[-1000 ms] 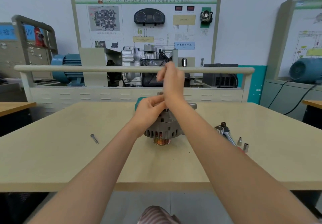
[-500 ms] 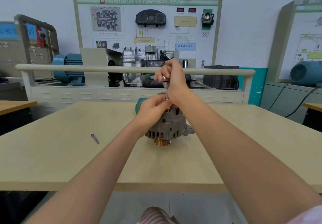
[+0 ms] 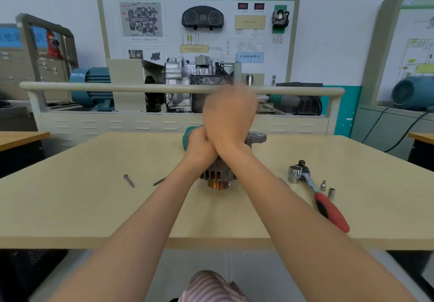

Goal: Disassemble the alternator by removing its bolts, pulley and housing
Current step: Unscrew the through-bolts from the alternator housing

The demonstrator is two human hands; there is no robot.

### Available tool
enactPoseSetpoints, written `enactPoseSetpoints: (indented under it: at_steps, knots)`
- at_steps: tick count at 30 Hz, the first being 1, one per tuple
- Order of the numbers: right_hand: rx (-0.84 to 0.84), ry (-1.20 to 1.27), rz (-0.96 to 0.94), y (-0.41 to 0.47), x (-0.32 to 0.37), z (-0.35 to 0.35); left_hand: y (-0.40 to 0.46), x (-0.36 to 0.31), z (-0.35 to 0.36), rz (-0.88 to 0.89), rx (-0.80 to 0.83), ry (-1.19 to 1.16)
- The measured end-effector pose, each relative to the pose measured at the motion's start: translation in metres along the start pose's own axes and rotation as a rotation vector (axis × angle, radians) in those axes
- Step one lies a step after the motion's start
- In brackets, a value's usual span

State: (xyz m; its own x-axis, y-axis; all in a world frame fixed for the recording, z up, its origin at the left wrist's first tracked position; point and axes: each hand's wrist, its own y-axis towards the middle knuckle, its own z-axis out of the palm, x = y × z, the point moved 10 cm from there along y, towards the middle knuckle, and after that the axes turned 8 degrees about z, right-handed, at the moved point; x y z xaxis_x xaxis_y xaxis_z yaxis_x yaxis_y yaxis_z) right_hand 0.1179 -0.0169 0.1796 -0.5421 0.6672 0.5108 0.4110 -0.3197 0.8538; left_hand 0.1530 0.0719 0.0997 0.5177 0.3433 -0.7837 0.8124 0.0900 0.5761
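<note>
Beige table carries everything; no container shows. At left centre lie a loose bolt and a second thin pin. At frame centre your left hand grips the top of the alternator, which stands pulley-down. Your right hand, blurred, sits above it, closed on a tool handle now pointing right. A ratchet and small sockets have reappeared at right.

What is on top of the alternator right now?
Both hands: the left hand rests on the alternator, the right hand is raised above it. They cover its top, so any bolt or tool there is hidden.
</note>
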Motion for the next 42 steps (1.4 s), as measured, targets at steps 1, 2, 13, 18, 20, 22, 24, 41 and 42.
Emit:
enactPoseSetpoints:
  at_steps: [1,2,13,18,20,22,24,41,42]
  knots:
    - [0.016,-0.002,-0.004,0.000,0.000,0.002,-0.001,-0.001,0.000,0.003,-0.008,-0.012]
    - [0.027,0.001,-0.006,0.000,0.000,0.003,-0.001,-0.002,-0.001,0.008,-0.016,-0.017]
    - [0.207,0.478,0.286,0.017,-0.016,0.019,0.008,-0.003,0.006,0.002,0.056,0.065]
    - [0.590,1.001,0.623,0.023,-0.032,0.059,0.009,-0.005,0.010,0.034,0.115,0.025]
    - [0.676,1.161,0.685,0.023,-0.031,0.066,0.008,-0.007,0.009,0.054,0.120,-0.034]
    - [0.677,1.220,0.731,0.023,-0.033,0.067,0.006,-0.010,0.008,0.072,0.116,-0.081]
    - [0.606,1.057,0.661,0.022,-0.036,0.061,0.004,-0.012,0.006,0.092,0.088,-0.079]
    - [0.641,0.892,0.571,0.026,-0.034,0.059,0.006,-0.007,0.011,0.073,0.107,-0.077]
    - [0.665,1.020,0.635,0.025,-0.037,0.061,0.006,-0.007,0.010,0.081,0.108,-0.092]
